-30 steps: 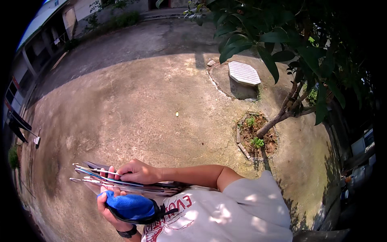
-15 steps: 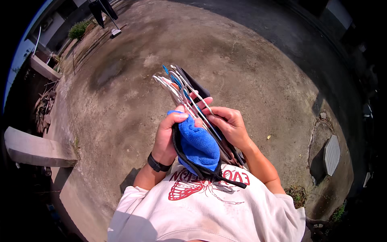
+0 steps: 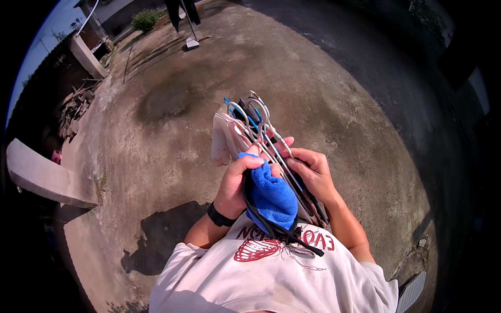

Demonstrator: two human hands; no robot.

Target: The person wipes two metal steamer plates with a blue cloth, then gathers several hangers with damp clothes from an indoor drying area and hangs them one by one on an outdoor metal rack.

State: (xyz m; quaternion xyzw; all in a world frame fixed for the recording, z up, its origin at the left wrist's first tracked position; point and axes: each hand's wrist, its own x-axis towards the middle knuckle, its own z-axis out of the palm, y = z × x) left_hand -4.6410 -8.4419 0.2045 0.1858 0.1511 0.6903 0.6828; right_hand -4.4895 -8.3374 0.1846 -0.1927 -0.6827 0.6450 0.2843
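Observation:
My left hand (image 3: 236, 180), with a black band on its wrist, is closed on a blue cloth (image 3: 274, 195) edged in black, whose black cord hangs toward my shirt. Its fingers also reach round a bundle of clothes hangers. White hanger hooks (image 3: 264, 112) fan out above the hands, with a blue hanger (image 3: 241, 110) among them. Pale, pinkish fabric (image 3: 221, 141) hangs from the bundle's left side, and darker fabric lies beneath it, partly hidden. On the right, my right hand (image 3: 314, 172) pinches the outer white hanger between thumb and forefinger.
I am over a stained concrete yard (image 3: 193, 130). A pale concrete post (image 3: 49, 175) stands at the left, with a wood pile (image 3: 75, 109) beyond. Dark clothes (image 3: 180, 10) hang on a stand at the far end. A grey slab (image 3: 411, 293) lies at lower right.
The view has turned, so the yard's features have shifted. The pale fabric now hangs out to the left of the hanger hooks, which are more spread. Both hands keep their holds.

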